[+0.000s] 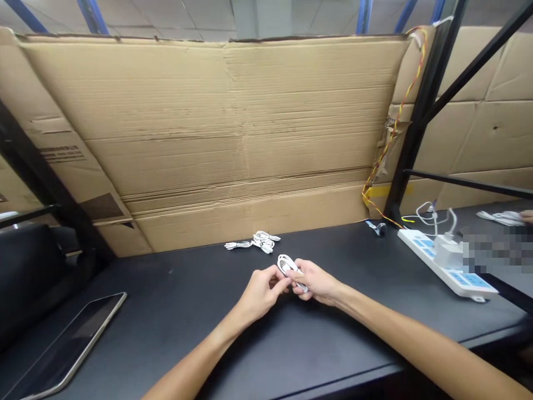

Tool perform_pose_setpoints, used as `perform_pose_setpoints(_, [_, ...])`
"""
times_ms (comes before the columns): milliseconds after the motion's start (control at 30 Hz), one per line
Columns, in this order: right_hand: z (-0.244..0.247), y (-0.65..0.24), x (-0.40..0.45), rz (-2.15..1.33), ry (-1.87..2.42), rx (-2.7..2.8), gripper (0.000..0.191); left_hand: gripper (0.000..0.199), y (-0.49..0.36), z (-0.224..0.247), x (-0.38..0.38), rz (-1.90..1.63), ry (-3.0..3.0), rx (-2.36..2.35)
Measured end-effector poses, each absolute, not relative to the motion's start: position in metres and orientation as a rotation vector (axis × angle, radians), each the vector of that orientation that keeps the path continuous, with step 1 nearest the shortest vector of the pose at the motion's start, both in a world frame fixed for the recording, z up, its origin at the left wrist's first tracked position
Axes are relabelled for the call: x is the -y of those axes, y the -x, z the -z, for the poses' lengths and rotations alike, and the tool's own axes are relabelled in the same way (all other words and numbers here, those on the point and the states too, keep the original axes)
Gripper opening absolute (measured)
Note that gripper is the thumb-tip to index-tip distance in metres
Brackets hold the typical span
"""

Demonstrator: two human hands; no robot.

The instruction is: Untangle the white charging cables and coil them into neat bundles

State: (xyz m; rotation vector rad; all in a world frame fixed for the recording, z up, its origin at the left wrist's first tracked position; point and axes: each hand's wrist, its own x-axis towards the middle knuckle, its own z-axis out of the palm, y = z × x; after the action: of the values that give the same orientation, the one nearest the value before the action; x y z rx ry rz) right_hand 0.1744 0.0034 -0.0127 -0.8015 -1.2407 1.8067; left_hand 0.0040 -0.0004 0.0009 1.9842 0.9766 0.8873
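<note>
- Head view, the hands: the left hand (260, 294) and right hand (316, 280) meet near the middle of the bench (175, 355), close to its front edge, with the forearms reaching in from the lower corners.
- The white cable coil (287, 268) sits between them, in the air just above the black top. It forms a narrow oval loop, upright and tilted away from the person.
- The left hand's fingers are pressed together and pinch the coil's near side. The right hand pinches its lower end between thumb and fingers, where the strands gather.
- No tie or band shows on the coil; the fingers hide part of it.
- Just beyond the hands, toward the back edge, a loose bundle of white cables (254, 241) lies flat, with its strands looped and crossed. How many cables it holds is too small to tell.
- At the right end sits a white power strip (445, 261) with blue panels, a white plug adapter (447, 250) in it and thin white leads rising behind.
- Past it, at the far right edge, another person's hand (527, 216) lies beside a further white cable (499, 218).
- A tablet (70, 344) with a silver rim lies near the left corner.
- A corrugated cardboard sheet (208, 128) stands along the back edge, with a yellow-and-red wire (395, 128) running down its right end.
</note>
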Motion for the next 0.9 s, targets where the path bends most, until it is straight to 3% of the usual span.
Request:
perform_pose_setpoints(533, [0.005, -0.178, -0.006, -1.841, 0.746, 1.228, 0.042, 0.021, -0.002, -0.002, -0.001, -0.853, -2.020, -0.781])
perform_pose_setpoints(900, [0.021, -0.165, -0.001, -1.497, 0.762, 1.196, 0.043, 0.024, -0.010, -0.001, 0.000, -0.943, -1.888, -1.016])
